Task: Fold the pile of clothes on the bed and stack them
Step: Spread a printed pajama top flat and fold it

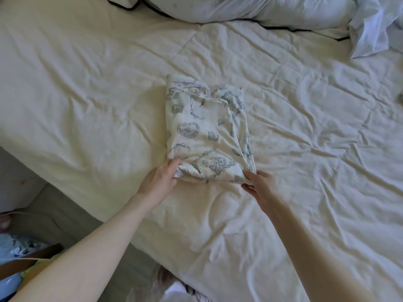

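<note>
A: Corners first. Your left hand (160, 178) pinches the near-left corner of the folded garment (207, 131), and your right hand (258, 184) grips the near-right one. Why both?

B: Judging by the task, so the narrow rectangle stays square for the next fold. It lies on the bed (87, 94), stretching away from your fingertips.

A: And the rest?

B: White clothes (368, 33) wait well beyond your right hand, apparently unfolded.

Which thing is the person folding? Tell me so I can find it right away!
Look at the big cream bed. In its middle lies a folded garment, with the left hand and right hand holding its near corners. It alone has grey-blue drawings; the crumpled clothes at the far right are plain white.
</note>
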`<control>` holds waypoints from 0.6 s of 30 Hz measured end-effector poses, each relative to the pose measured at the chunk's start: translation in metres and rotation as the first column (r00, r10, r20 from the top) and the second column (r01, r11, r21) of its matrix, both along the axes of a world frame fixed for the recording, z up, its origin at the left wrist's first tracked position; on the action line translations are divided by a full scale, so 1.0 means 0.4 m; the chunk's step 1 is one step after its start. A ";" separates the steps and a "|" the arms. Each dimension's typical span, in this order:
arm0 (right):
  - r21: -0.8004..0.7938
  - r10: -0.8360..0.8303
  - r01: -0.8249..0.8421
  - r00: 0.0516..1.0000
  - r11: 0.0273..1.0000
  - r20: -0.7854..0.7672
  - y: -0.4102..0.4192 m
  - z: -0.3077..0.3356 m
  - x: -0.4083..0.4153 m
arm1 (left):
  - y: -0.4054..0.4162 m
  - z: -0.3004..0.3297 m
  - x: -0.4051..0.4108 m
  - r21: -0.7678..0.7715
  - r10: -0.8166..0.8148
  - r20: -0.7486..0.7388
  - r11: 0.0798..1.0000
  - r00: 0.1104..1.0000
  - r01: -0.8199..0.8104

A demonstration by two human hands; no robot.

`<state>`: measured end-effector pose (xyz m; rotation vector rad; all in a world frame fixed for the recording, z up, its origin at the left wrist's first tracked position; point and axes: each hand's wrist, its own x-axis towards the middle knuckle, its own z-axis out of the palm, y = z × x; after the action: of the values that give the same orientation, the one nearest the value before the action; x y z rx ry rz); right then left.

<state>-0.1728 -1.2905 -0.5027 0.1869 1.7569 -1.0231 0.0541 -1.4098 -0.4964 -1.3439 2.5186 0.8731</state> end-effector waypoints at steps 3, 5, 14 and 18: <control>0.091 0.013 -0.019 0.998 0.996 0.064 0.119 0.047 0.049 | 0.097 0.043 0.049 0.222 0.068 -0.013 0.973 0.998 -0.063; 0.161 0.030 -0.049 0.993 0.986 0.116 0.199 0.073 0.078 | 0.156 0.061 0.083 0.358 0.068 0.026 0.931 0.997 -0.073; 0.248 0.132 -0.116 0.990 0.962 -0.047 0.275 0.174 0.100 | 0.207 0.121 0.188 0.661 0.265 -0.017 0.726 0.964 -0.188; 0.122 0.150 -0.124 0.959 0.985 -0.239 0.108 0.184 0.060 | 0.071 0.132 0.132 0.643 0.585 -0.179 0.678 0.791 -0.356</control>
<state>-0.1487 -1.2473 -0.4291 0.0017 2.0229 -0.8825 0.1071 -1.3814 -0.4436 -1.7422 1.8001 1.9903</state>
